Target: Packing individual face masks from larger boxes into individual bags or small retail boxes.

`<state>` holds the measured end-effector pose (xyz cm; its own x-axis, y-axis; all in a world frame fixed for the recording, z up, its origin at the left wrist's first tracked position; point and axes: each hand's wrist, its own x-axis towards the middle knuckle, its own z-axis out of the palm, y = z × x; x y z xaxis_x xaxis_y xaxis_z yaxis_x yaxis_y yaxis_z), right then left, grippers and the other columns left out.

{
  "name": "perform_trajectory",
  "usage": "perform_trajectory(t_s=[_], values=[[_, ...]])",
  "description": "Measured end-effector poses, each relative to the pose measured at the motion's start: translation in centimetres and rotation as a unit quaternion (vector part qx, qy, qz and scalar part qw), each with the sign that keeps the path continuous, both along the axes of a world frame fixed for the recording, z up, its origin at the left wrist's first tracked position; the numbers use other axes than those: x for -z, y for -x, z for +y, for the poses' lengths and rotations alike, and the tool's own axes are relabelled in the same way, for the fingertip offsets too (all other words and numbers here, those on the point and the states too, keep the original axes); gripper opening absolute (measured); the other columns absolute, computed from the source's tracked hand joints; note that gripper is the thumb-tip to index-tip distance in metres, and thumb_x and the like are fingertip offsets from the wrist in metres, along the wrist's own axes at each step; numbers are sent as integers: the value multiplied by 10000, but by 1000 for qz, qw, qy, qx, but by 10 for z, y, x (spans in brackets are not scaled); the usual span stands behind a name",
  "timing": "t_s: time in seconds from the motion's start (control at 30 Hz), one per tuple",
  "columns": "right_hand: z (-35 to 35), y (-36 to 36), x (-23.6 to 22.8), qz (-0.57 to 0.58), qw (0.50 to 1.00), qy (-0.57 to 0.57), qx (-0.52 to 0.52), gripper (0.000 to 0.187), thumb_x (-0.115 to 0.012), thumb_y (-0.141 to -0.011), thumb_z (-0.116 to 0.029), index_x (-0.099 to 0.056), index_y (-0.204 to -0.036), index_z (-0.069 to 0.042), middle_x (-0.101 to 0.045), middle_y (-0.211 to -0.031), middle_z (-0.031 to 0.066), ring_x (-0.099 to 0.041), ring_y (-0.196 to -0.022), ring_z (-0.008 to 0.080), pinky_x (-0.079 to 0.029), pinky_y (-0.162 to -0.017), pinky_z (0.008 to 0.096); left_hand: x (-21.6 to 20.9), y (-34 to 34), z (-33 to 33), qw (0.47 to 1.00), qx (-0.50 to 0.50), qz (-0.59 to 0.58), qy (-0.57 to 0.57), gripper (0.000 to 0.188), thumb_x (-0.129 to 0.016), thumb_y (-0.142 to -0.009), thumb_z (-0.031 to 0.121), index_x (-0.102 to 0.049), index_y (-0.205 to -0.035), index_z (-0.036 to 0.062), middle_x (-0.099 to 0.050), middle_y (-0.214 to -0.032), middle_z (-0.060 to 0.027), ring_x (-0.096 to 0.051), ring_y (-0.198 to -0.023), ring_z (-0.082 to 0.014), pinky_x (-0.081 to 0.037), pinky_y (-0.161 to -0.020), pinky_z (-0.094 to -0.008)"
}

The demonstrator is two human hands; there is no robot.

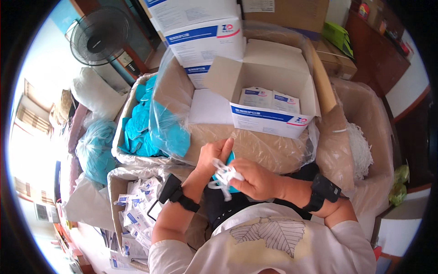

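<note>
In front of my body, a teal face mask (pixel 230 158) is held between my two hands, seen nearly edge-on. My left hand (pixel 212 154) grips its far left side, thumb up, with the fingers partly hidden. On the near right, my right hand (pixel 256 179) is closed round a bunch of white cord straps (pixel 222 178), whose loops dangle below. Just beyond the hands stands an open white carton (pixel 269 121) with small printed packets (pixel 286 101) inside. It rests on a plastic-covered cardboard surface (pixel 255 150).
To the left, a lined box holds teal masks (pixel 137 123). Nearer, another box contains white and blue packets (pixel 139 210). White cords (pixel 360 150) fill a large box at right. Stacked cartons (pixel 200 39) rise behind, and a fan (pixel 98 39) stands far left.
</note>
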<state>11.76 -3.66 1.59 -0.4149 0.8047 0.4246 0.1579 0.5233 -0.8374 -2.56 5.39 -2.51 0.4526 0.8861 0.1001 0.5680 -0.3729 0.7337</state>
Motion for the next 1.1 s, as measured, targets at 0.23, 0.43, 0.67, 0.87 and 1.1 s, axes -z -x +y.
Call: perform_trajectory(t_s=[0.23,0.43,0.67,0.87,1.1], values=[[-25,-1,-6,-25,987,-37,-156,176,-522,-808,-177,-521,-757,-8,-527,-701,125,-522,-619,270,-422,-579,365,73,131,95,968,-231,25,-96,351,-379,-907,247,-544,-733,-9,-524,-570,-147,-485,-484,-210,-381,-438,-361],[-25,-19,-3,-89,971,208,-73,239,-474,-876,-198,-511,-762,8,-535,-675,154,-524,-586,291,-388,-533,353,29,165,61,833,-454,-296,110,622,-331,-888,521,-529,-1086,-35,-581,-1013,-135,-560,-886,-228,-444,-783,-321],[-78,-90,55,-121,887,423,140,250,-482,-881,-212,-586,-828,10,-621,-718,71,-560,-598,144,-454,-574,283,84,234,62,626,-541,-503,249,739,-229,-872,581,-351,-1271,-28,-454,-1236,-161,-501,-1076,-287,-399,-929,-398],[-108,-130,61,-40,829,485,277,225,-478,-879,-184,-593,-803,-6,-589,-690,30,-503,-542,72,-446,-514,232,67,286,203,655,-550,-501,131,710,-338,-839,598,-355,-1289,49,-417,-1271,-133,-438,-1122,-283,-359,-939,-405],[-123,-230,-10,15,792,258,553,239,-442,-906,-222,-569,-831,-34,-568,-711,19,-473,-552,60,-411,-506,211,114,309,231,857,-396,-301,135,675,-609,-752,346,-327,-1306,84,-375,-1257,-117,-411,-1109,-287,-373,-901,-426]])
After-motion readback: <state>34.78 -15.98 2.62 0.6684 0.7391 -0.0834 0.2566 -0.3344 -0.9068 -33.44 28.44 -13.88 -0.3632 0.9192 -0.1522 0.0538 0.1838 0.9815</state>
